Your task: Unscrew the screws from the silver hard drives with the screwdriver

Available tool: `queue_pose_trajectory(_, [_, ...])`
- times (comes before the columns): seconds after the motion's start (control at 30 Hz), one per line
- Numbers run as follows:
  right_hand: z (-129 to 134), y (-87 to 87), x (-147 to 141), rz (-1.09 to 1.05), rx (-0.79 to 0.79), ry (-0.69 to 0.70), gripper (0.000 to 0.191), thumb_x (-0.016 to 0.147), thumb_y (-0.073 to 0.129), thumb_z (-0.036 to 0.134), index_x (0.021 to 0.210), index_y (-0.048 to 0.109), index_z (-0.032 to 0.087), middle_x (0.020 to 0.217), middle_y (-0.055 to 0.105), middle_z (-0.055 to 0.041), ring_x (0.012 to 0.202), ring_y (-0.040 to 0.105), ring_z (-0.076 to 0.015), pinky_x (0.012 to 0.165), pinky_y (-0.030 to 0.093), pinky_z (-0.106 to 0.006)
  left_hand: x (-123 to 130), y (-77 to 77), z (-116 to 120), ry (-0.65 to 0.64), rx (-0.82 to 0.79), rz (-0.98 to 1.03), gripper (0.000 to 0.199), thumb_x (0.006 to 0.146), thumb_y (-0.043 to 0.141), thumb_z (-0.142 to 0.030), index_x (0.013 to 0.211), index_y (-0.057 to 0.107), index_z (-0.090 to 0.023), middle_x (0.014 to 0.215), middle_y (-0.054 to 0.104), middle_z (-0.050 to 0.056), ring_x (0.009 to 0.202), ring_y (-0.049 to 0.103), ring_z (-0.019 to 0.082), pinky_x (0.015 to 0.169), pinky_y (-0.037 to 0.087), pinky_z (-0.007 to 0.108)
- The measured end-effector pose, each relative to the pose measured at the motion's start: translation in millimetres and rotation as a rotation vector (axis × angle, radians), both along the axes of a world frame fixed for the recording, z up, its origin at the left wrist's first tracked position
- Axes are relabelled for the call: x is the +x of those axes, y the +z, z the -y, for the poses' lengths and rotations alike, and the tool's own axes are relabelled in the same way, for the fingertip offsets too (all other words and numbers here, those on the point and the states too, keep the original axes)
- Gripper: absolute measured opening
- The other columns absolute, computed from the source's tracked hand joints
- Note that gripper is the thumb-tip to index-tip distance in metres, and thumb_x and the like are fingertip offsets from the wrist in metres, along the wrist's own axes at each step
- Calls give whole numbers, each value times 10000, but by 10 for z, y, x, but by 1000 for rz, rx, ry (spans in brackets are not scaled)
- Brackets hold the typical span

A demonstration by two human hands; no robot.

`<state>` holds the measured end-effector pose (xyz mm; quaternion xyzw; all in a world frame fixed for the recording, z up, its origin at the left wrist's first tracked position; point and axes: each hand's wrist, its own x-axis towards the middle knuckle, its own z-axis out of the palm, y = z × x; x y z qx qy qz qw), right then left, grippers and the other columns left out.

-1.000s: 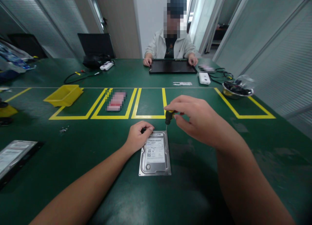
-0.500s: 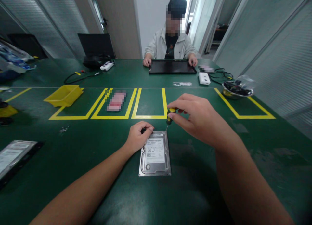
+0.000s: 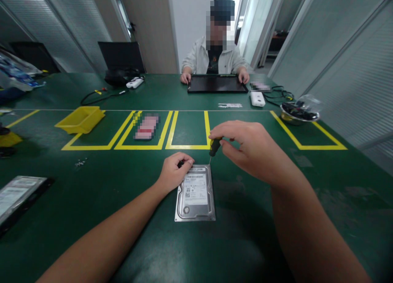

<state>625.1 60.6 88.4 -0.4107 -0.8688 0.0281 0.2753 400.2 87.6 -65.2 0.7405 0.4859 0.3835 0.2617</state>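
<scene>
A silver hard drive (image 3: 196,193) with a white label lies flat on the green table in front of me. My left hand (image 3: 175,170) is closed over its far left corner, thumb on top; the curled fingers partly hide that corner. With my right hand (image 3: 242,144) I hold a small yellow-and-black screwdriver (image 3: 215,146), nearly upright and slightly tilted. Its thin tip meets the drive's far right corner, where any screw is too small to make out. The index finger rests over the handle's top and the thumb is by its side.
Small screws (image 3: 80,163) lie left, near a yellow bin (image 3: 81,119). Another drive (image 3: 21,193) sits at the left edge. A pink blurred item (image 3: 147,126) lies within yellow tape. Opposite, a person (image 3: 215,58) holds a black panel (image 3: 217,84). A metal bowl (image 3: 299,113) stands right.
My right hand has shifted its fingers on the screwdriver handle, which leans a little more to the right. The tip stays at the same corner. My left hand and the hard drive have not moved.
</scene>
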Motion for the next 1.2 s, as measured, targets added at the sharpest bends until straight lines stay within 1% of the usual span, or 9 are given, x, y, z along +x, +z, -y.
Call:
queue_pose_trajectory(0.17, [-14,-7,0,7,3,3,323,799,488,49,986,719,175,1049,727,-32,980,659,-199,906,482,-313,1,6,6,8,1,-12,171,874,583,-265,813,713,-172,801,712,37,764,648,175,693,481,280])
queue_pose_trajectory(0.37, [-19,1,14,34,10,24,295,828,504,58,1008,719,147,1047,714,-54,979,645,-185,912,466,-285,1,-7,2,5,-12,-9,173,874,583,-266,811,712,-169,791,707,34,754,646,170,683,478,276])
queue_pose_trajectory(0.57, [-3,0,4,43,-3,9,221,880,540,127,1004,721,155,1001,688,-68,912,624,-180,828,458,-285,2,-7,7,6,-11,-8,180,877,578,-272,821,714,-167,805,710,39,771,650,173,693,481,277])
queue_pose_trajectory(0.77, [-13,-6,-18,28,-15,-28,209,893,573,164,1036,721,130,966,672,-79,855,604,-172,775,452,-277,4,5,9,2,-8,-1,180,881,575,-272,819,709,-169,805,708,37,777,650,173,710,482,280])
queue_pose_trajectory(1.03, [-40,-25,-44,38,-2,-75,140,879,639,231,959,720,151,867,656,-50,781,571,-160,716,412,-271,6,20,15,3,-13,10,171,871,581,-266,811,709,-168,801,709,40,773,651,177,696,484,280])
queue_pose_trajectory(1.2, [-51,-37,-67,41,0,-87,130,883,636,226,939,714,139,849,645,-50,772,560,-156,707,398,-267,4,10,18,2,-23,14,177,874,576,-266,814,711,-169,800,708,38,768,648,174,687,478,277])
